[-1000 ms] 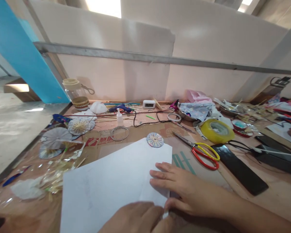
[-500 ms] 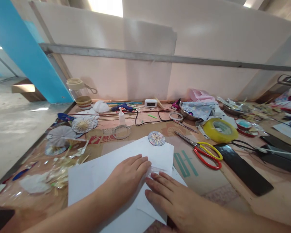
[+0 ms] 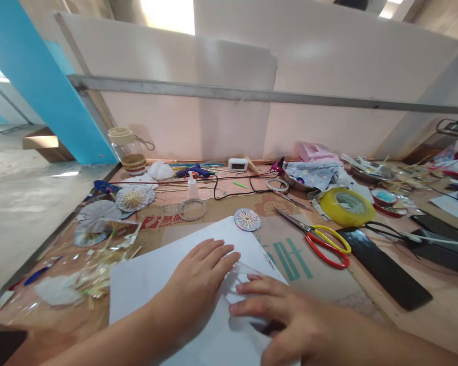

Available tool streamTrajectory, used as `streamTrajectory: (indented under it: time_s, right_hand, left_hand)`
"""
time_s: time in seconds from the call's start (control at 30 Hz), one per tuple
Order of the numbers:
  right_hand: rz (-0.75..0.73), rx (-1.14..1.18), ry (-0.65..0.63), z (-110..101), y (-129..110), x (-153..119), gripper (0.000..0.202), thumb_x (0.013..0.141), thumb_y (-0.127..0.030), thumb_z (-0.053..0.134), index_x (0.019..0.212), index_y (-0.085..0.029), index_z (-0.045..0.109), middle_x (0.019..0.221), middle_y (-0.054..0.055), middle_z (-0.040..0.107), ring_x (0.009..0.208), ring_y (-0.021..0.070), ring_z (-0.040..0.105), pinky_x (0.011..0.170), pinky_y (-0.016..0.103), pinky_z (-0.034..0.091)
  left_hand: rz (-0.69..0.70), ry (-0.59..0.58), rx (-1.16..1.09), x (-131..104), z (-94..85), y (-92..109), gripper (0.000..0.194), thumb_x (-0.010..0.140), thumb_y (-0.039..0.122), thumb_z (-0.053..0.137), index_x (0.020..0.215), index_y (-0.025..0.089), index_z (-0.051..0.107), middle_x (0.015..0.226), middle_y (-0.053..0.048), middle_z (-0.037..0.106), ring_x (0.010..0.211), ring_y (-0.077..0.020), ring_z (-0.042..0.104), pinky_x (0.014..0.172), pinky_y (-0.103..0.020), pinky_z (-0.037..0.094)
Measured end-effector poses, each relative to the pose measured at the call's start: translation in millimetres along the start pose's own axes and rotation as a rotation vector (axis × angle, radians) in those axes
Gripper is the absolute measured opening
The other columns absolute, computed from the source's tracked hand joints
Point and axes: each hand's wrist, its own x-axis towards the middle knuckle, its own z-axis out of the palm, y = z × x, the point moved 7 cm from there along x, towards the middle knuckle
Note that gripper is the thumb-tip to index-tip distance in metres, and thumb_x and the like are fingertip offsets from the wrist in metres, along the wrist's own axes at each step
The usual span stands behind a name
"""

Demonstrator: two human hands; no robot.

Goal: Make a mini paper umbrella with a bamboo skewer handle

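My left hand (image 3: 204, 274) lies flat on a large sheet of white paper (image 3: 145, 282), its fingers stretched toward the right. Close beside it, my right hand (image 3: 278, 315) hovers low over the paper with fingers bent and spread apart. A thin, translucent piece (image 3: 234, 279) shows between the two hands; its lower part is covered by my right fingers, and I cannot make out its kind. Touching the paper's top edge is a small round disc (image 3: 247, 219) with radiating sticks. Cardboard (image 3: 301, 290) lies beneath the paper.
Red-and-yellow-handled scissors (image 3: 320, 244), a yellow tape roll (image 3: 347, 206) and a black phone-like slab (image 3: 385, 267) lie to the right. Pleated paper discs (image 3: 99, 216) and scraps are at left. A glue bottle (image 3: 192, 187), glue gun (image 3: 196, 171) and jar (image 3: 127, 150) stand behind.
My right hand has lifted and its fingers have spread and curled. The white paper flap beneath it has shifted, uncovering cardboard beside the round disc. My left hand stays nearly in place.
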Motion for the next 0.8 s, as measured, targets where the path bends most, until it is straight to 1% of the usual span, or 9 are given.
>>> streamTrajectory:
  time_s: [0.13,0.23,0.33,0.4,0.5,0.6,0.63,0.7,0.8]
  right_hand:
    - [0.272,0.216,0.007,-11,41,-19,0.03,0.091,-0.009,0.057,0.092,-0.028,0.079,0.146,0.003,0.053,0.133,0.0219,0.052,0.109,0.04,0.045]
    - [0.416,0.321,0.027,-15,74,-32,0.029,0.091,-0.011,0.057,0.091,-0.028,0.079,0.13,0.004,0.059,0.115,0.0179,0.063,0.097,0.032,0.053]
    - [0.466,0.353,0.032,-17,97,-38,0.026,0.094,-0.017,0.054,0.098,-0.027,0.078,0.112,0.005,0.064,0.103,0.0177,0.066,0.091,0.031,0.054]
    - [0.524,0.405,0.059,-18,107,-43,0.028,0.098,-0.024,0.048,0.11,-0.027,0.074,0.109,0.006,0.068,0.102,0.0196,0.067,0.09,0.033,0.055]
    - [0.634,0.53,0.081,-16,118,-52,0.037,0.102,-0.043,0.041,0.12,-0.027,0.069,0.111,0.007,0.072,0.1,0.0227,0.069,0.083,0.035,0.058]
    - [0.624,0.634,0.075,-11,121,-51,0.059,0.1,-0.062,0.03,0.115,-0.024,0.071,0.113,0.009,0.072,0.1,0.0244,0.069,0.081,0.036,0.057]
    - [0.623,0.643,0.084,-9,122,-49,0.061,0.098,-0.065,0.032,0.112,-0.022,0.072,0.112,0.01,0.072,0.101,0.0249,0.068,0.082,0.036,0.057]
    - [0.69,0.613,0.111,-5,127,-46,0.053,0.093,-0.064,0.047,0.107,-0.02,0.072,0.105,0.01,0.073,0.098,0.0248,0.068,0.082,0.035,0.055]
    - [0.836,0.569,0.144,3,135,-44,0.036,0.086,-0.047,0.064,0.105,-0.016,0.071,0.088,0.006,0.071,0.082,0.0204,0.066,0.07,0.03,0.053]
  left_hand:
    - [0.057,-0.091,0.15,1,2.9,14,0.04,0.089,0.004,0.045,0.127,0.01,0.058,0.123,-0.013,0.07,0.111,-0.0246,0.066,0.095,-0.041,0.055]
    - [0.058,-0.237,0.329,-1,10.3,23,0.046,0.085,0.001,0.042,0.13,0.004,0.056,0.114,-0.016,0.072,0.094,-0.0259,0.07,0.082,-0.04,0.058]
    - [0.062,-0.311,0.399,-9,18.1,31,0.053,0.086,0.004,0.041,0.138,0.002,0.049,0.116,-0.019,0.07,0.096,-0.0283,0.068,0.083,-0.043,0.056]
    - [0.067,-0.312,0.409,-16,24.1,36,0.054,0.087,0.006,0.041,0.14,0.0,0.047,0.124,-0.022,0.066,0.106,-0.0323,0.065,0.089,-0.048,0.052]
    - [0.06,-0.339,0.412,-24,34.5,37,0.053,0.088,0.008,0.04,0.14,-0.001,0.047,0.132,-0.025,0.061,0.113,-0.0361,0.061,0.093,-0.052,0.049]
    - [0.062,-0.344,0.403,-26,37.1,36,0.052,0.089,0.009,0.04,0.139,0.0,0.05,0.136,-0.024,0.059,0.116,-0.0361,0.059,0.091,-0.049,0.049]
    - [0.065,-0.324,0.402,-25,35.3,36,0.052,0.089,0.009,0.04,0.139,0.0,0.051,0.136,-0.023,0.059,0.118,-0.0357,0.058,0.091,-0.048,0.049]
    - [0.07,-0.283,0.405,-22,31.0,38,0.051,0.09,0.01,0.04,0.139,0.0,0.051,0.139,-0.022,0.058,0.12,-0.0352,0.057,0.092,-0.047,0.048]
    - [0.078,-0.22,0.419,-18,25.7,45,0.047,0.095,0.015,0.039,0.138,0.0,0.052,0.139,-0.022,0.058,0.119,-0.0342,0.058,0.092,-0.045,0.048]
